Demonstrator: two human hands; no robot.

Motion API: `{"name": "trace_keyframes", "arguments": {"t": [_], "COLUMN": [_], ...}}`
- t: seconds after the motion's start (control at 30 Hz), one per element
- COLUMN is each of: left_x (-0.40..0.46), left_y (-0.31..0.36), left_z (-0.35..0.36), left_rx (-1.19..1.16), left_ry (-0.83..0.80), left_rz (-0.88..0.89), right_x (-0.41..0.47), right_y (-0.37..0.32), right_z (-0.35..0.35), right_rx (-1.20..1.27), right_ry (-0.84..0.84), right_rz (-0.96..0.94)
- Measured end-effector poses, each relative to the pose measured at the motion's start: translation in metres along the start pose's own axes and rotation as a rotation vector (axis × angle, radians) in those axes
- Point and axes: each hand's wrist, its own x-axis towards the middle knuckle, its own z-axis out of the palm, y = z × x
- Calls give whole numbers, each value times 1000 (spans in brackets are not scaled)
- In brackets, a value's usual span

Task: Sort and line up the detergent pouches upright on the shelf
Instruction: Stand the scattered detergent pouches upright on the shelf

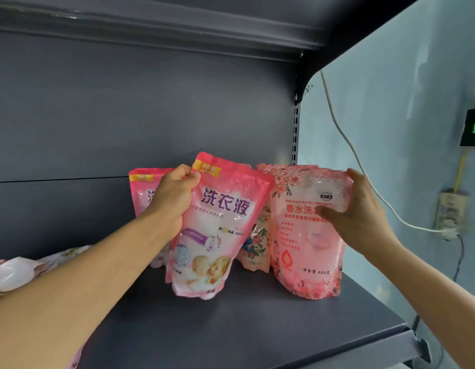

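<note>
Left hand (175, 187) is pinching the top corner of a tilted pink pouch (215, 230) mid-shelf, while the right hand (361, 211), fingers spread, is steadying the upright rose pouch (305, 235) near the shelf (231, 328)'s right edge.

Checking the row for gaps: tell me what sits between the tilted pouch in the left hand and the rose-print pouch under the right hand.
In the head view, a smaller floral pouch stands between the tilted pouch and the rose-print pouch, set further back.

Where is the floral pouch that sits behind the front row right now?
In the head view, the floral pouch stands right of centre at the shelf back, between the tilted pink pouch and the rose pouch.
</note>
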Motion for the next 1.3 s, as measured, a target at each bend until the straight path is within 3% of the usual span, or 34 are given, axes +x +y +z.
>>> {"name": "trace_keyframes", "arguments": {"t": [0.17,0.47,0.6,0.87,0.97,1.3], "left_x": [5,7,-2,-56,-63,-60], "left_y": [-19,-54,-56,-92,-103,-105], "left_z": [25,47,35,21,25,34], "left_rx": [-129,-193,-79,505,627,693], "left_ry": [231,343,192,-226,-237,-173], "left_rz": [20,45,57,-146,-112,-132], "right_x": [0,-3,-7,-32,-37,-36], "right_y": [2,12,20,42,49,59], "right_z": [2,8,11,30,36,35], "right_rx": [2,41,69,20,-7,59], "right_ry": [-2,-10,-16,-182,-174,-160], "right_rz": [-26,-48,-52,45,35,20]}}
